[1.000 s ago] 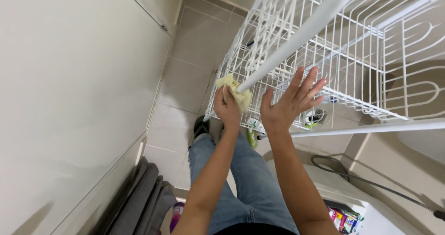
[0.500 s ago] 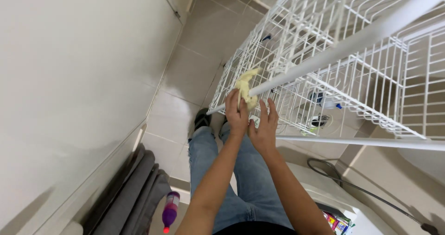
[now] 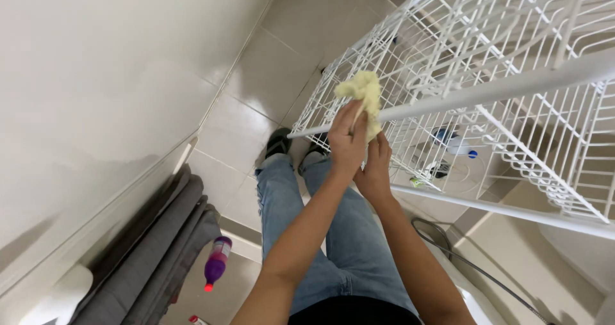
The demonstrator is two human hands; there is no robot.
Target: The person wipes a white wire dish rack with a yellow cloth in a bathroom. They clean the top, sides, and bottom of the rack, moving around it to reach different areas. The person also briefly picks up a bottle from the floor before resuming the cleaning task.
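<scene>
I see a purple plastic spray bottle (image 3: 216,265) low on the floor, my left hand (image 3: 346,147) clenching a crumpled pale-yellow cloth (image 3: 364,96) against the white wire rack's rail (image 3: 487,93), my right hand (image 3: 375,171) fingers loosely curled just beneath

**Both hands raised, close together**

Both bare forearms reach up and forward from the bottom of the view, converging. The left hand (image 3: 346,147) is higher, its fingers (image 3: 356,121) closed in a grip, back of the hand toward the camera. The right hand (image 3: 375,171) sits just beside and below it, fingers curled upward, touching the left.
</scene>
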